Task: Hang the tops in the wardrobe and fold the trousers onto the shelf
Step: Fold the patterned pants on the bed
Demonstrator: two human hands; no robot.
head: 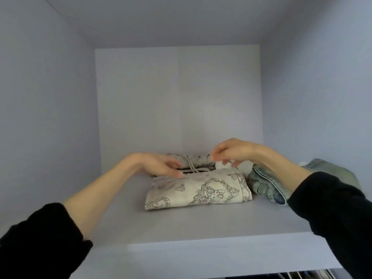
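Note:
Folded cream trousers (198,190) with a dark line-drawn print lie on the white wardrobe shelf (181,224), their drawstring waistband at the back. My left hand (159,165) rests with straight fingers on the back left of the bundle, by the drawstring. Over the back right corner hovers my right hand (231,152), its fingers loosely curled just above the waistband; whether it pinches cloth is unclear. Folded light-blue jeans (267,186) lie to the right, partly hidden behind my right forearm.
The shelf compartment has white side walls, a back panel (177,97) and a top close overhead. Bare shelf shows to the left of the cream trousers and in front of them. Hangers (298,275) peek out below the shelf's front edge at lower right.

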